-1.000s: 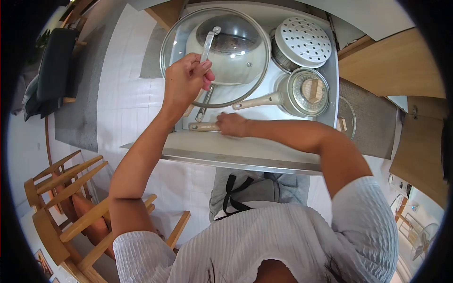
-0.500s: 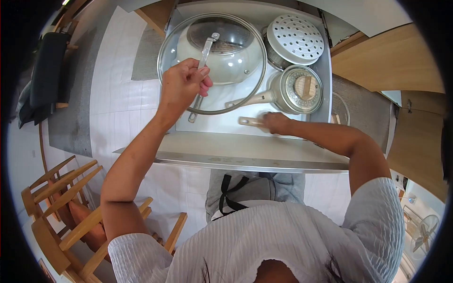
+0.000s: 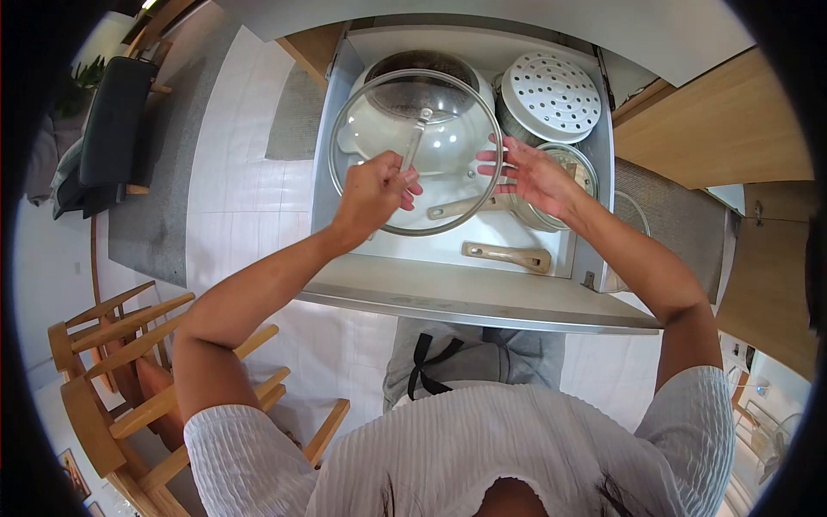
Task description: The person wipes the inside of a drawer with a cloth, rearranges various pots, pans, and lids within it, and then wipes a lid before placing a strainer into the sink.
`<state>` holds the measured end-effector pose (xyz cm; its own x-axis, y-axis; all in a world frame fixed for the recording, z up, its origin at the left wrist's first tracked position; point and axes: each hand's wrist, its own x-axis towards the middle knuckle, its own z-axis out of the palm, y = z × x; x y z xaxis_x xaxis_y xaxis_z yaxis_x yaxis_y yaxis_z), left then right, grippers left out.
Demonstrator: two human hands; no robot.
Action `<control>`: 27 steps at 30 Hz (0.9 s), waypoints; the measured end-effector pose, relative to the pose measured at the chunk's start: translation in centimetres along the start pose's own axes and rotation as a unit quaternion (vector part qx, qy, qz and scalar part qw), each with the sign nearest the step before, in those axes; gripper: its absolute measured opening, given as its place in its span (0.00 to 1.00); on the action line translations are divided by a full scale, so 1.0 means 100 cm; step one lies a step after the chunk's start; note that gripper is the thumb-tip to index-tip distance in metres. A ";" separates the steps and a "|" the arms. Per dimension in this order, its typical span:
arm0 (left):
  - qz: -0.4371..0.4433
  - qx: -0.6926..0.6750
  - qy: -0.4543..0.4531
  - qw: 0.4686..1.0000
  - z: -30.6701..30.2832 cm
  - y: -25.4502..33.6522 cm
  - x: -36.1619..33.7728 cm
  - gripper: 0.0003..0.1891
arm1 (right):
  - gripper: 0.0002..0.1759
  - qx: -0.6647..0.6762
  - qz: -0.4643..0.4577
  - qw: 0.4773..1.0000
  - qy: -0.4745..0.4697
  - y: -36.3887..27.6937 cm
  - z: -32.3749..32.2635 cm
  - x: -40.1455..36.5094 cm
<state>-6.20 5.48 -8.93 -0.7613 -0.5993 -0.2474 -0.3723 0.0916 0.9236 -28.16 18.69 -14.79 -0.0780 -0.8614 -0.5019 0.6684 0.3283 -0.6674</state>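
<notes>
My left hand (image 3: pixel 379 191) is closed round the handle of a large glass lid (image 3: pixel 366 208), which it holds over the open drawer. Through the glass I see a pale pan (image 3: pixel 422 65) with a dark inside. My right hand (image 3: pixel 536 178), fingers spread, is right at the lid's right rim. Below that hand, a saucepan (image 3: pixel 543 219) with its own glass lid is partly hidden; its beige handle (image 3: pixel 446 209) points left. A loose beige detachable handle (image 3: pixel 506 255) lies on the drawer floor near the front.
A white perforated steamer insert (image 3: pixel 551 95) sits on a metal pot at the drawer's back right. The drawer's front edge (image 3: pixel 482 320) runs close before my body. Wooden chairs (image 3: pixel 129 379) stand at left, and cabinet doors (image 3: pixel 689 129) at right.
My right hand has let go of the beige detachable handle, leaving it on the drawer floor, and risen to the lid's rim. The lid has shifted right and toward me in view.
</notes>
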 end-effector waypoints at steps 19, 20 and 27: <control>0.388 0.592 -0.445 0.548 -0.054 -0.197 0.003 0.13 | 0.06 -0.028 -0.129 0.991 0.038 -0.001 -0.004 0.027; 0.418 0.602 -0.364 0.575 -0.054 -0.222 0.006 0.14 | 0.05 -0.017 -0.133 0.991 0.022 0.000 -0.002 0.033; 0.364 0.714 -0.323 0.504 -0.057 -0.200 0.002 0.19 | 0.05 0.003 -0.155 0.988 -0.027 0.022 -0.011 0.068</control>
<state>4.15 -0.98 -25.83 -0.8142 0.3481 -0.4646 0.4793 0.8547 -0.1995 -28.06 13.99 -20.27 -0.2409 -0.9395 -0.2437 0.6221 0.0432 -0.7817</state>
